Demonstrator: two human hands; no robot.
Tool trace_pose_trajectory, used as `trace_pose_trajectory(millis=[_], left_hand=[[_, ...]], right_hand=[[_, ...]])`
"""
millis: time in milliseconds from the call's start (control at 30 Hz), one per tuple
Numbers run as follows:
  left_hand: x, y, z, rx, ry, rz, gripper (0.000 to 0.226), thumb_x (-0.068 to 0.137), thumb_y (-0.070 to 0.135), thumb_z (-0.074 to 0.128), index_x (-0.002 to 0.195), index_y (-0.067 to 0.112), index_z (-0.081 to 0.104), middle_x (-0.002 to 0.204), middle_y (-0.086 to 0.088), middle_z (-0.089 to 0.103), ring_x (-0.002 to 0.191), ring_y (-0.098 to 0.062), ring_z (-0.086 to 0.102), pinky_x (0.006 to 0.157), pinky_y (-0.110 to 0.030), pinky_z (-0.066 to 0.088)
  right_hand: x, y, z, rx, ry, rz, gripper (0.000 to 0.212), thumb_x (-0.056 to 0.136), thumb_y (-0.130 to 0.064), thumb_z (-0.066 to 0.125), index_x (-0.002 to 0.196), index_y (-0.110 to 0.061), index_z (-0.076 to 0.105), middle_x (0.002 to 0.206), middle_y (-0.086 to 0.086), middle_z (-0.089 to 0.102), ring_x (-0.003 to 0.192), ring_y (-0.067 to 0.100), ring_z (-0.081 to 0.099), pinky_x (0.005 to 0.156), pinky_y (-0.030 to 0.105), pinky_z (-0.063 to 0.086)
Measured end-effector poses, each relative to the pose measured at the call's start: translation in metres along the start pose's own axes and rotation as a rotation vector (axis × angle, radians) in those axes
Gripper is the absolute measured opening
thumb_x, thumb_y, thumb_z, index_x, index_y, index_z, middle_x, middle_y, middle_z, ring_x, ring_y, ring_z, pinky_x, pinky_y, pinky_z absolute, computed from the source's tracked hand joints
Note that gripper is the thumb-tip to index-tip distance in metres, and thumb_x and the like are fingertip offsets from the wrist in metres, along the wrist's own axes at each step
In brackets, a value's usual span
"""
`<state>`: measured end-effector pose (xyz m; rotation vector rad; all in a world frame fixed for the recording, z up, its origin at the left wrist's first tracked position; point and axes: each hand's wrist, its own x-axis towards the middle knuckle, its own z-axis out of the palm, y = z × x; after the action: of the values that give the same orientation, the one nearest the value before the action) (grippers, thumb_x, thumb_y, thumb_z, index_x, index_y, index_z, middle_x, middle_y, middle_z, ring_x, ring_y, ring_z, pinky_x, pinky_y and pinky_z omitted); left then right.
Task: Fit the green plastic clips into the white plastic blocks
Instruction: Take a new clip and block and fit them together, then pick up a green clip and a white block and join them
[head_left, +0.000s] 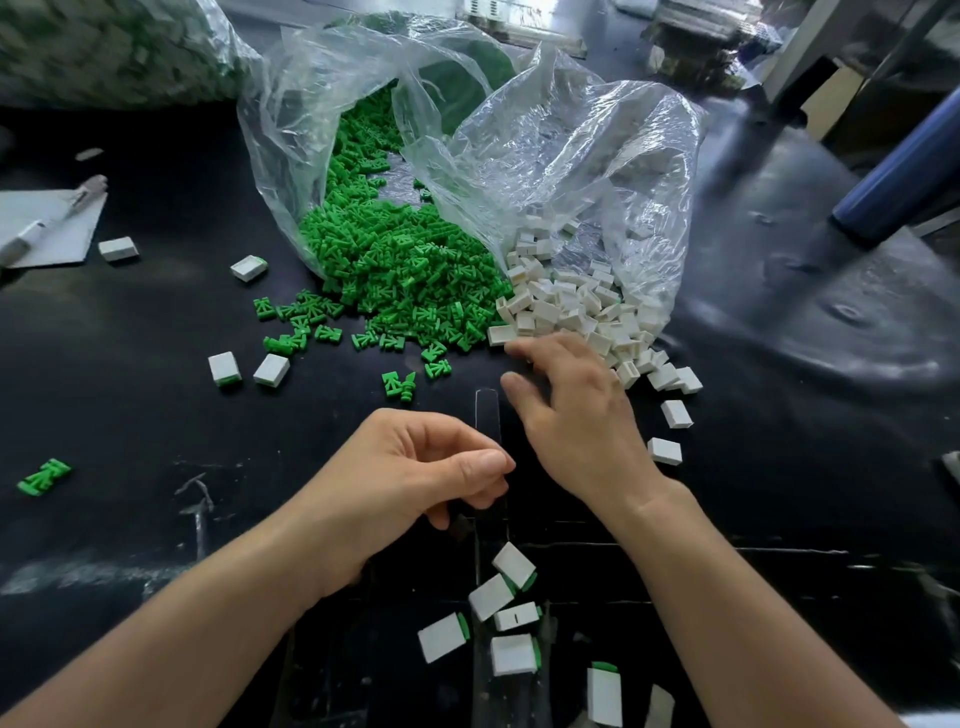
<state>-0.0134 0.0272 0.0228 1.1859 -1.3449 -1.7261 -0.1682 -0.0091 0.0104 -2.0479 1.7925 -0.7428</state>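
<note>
Reaching into the white blocks (582, 312), dumped just right of the green clips (395, 270) for easy grabbing, the right hand (571, 410) is loose, gripping nothing yet; the nearer left hand (431, 462) is curled, can't tell if it's holding anything.

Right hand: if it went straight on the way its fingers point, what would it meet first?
The right hand would meet the pile of white blocks, at its near-left edge beside the green clips. A block lies right at the fingertips; contact is unclear.
</note>
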Motion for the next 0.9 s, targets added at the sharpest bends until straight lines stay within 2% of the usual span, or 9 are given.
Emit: trace_pose_trajectory(millis=[67,167,300,367,500,567,767,833,900], left_hand=[[0.001,-0.001,0.0,-0.007,0.011,-0.006,0.029,0.057,0.035,0.066,0.074,0.013,0.074,0.068,-0.005,0.072,0.062,-0.008,0.064,0.048,-0.015,0.044],[0.001,-0.002,-0.002,-0.012,0.02,-0.006,0.029,0.056,0.036,0.066,0.075,0.016,0.074,0.069,-0.005,0.072,0.063,-0.008,0.065,0.048,-0.015,0.044],[0.001,-0.001,-0.004,-0.015,0.03,0.003,0.029,0.056,0.037,0.066,0.075,0.016,0.075,0.069,-0.005,0.072,0.063,-0.008,0.066,0.049,-0.015,0.045],[0.001,-0.001,-0.004,-0.023,0.035,0.004,0.027,0.057,0.035,0.066,0.074,0.015,0.074,0.068,-0.004,0.072,0.062,-0.008,0.065,0.049,-0.015,0.045],[0.001,-0.002,-0.004,-0.024,0.025,0.005,0.028,0.057,0.036,0.066,0.073,0.016,0.074,0.069,-0.004,0.072,0.063,-0.008,0.065,0.05,-0.016,0.045],[0.001,-0.002,-0.003,-0.02,0.016,0.003,0.027,0.057,0.036,0.066,0.073,0.017,0.075,0.069,-0.003,0.072,0.063,-0.008,0.065,0.05,-0.015,0.045],[0.003,-0.004,-0.004,-0.001,0.023,0.0,0.024,0.06,0.035,0.065,0.074,0.019,0.075,0.07,-0.003,0.072,0.064,-0.007,0.066,0.05,-0.015,0.045],[0.003,-0.004,-0.004,0.002,0.025,-0.002,0.024,0.059,0.036,0.065,0.074,0.02,0.075,0.07,-0.003,0.072,0.064,-0.008,0.066,0.05,-0.015,0.045],[0.003,-0.004,-0.004,0.0,0.026,-0.005,0.026,0.057,0.037,0.065,0.074,0.02,0.075,0.07,-0.004,0.072,0.064,-0.007,0.066,0.05,-0.015,0.045]], right_hand=[[0.011,-0.006,-0.001,-0.064,-0.001,-0.032,0.039,0.091,-0.02,0.053,0.13,-0.015,0.05,0.13,0.003,0.049,0.122,0.018,0.04,0.093,0.015,0.021],[0.033,-0.011,0.002,-0.172,-0.094,-0.059,0.051,0.092,-0.012,0.045,0.141,-0.023,0.034,0.148,0.004,0.029,0.137,0.021,0.021,0.109,0.03,0.013],[0.055,-0.013,0.012,-0.316,-0.242,-0.045,0.064,0.089,-0.005,0.039,0.145,-0.029,0.022,0.156,0.004,0.009,0.142,0.023,0.004,0.114,0.038,0.004],[0.058,-0.009,0.015,-0.4,-0.258,-0.062,0.063,0.087,-0.006,0.04,0.143,-0.029,0.027,0.155,0.005,0.011,0.141,0.026,0.008,0.114,0.04,0.006],[0.051,-0.001,0.012,-0.39,-0.19,-0.13,0.053,0.086,-0.006,0.047,0.135,-0.027,0.044,0.137,0.005,0.041,0.127,0.027,0.033,0.103,0.032,0.02],[0.043,0.001,0.012,-0.359,-0.199,-0.166,0.051,0.087,-0.005,0.049,0.133,-0.027,0.047,0.13,0.004,0.047,0.121,0.025,0.038,0.098,0.03,0.024],[0.017,0.003,0.0,-0.062,-0.295,-0.149,0.052,0.085,0.0,0.054,0.13,-0.026,0.051,0.13,-0.003,0.045,0.116,0.012,0.042,0.089,0.013,0.027],[0.011,0.003,-0.01,0.068,-0.23,-0.114,0.051,0.083,0.004,0.055,0.125,-0.025,0.056,0.123,-0.006,0.049,0.109,0.007,0.046,0.087,0.007,0.028],[0.006,0.005,-0.018,0.136,-0.136,-0.069,0.046,0.081,0.004,0.058,0.119,-0.023,0.06,0.111,-0.008,0.053,0.101,0.007,0.051,0.088,0.009,0.035]])
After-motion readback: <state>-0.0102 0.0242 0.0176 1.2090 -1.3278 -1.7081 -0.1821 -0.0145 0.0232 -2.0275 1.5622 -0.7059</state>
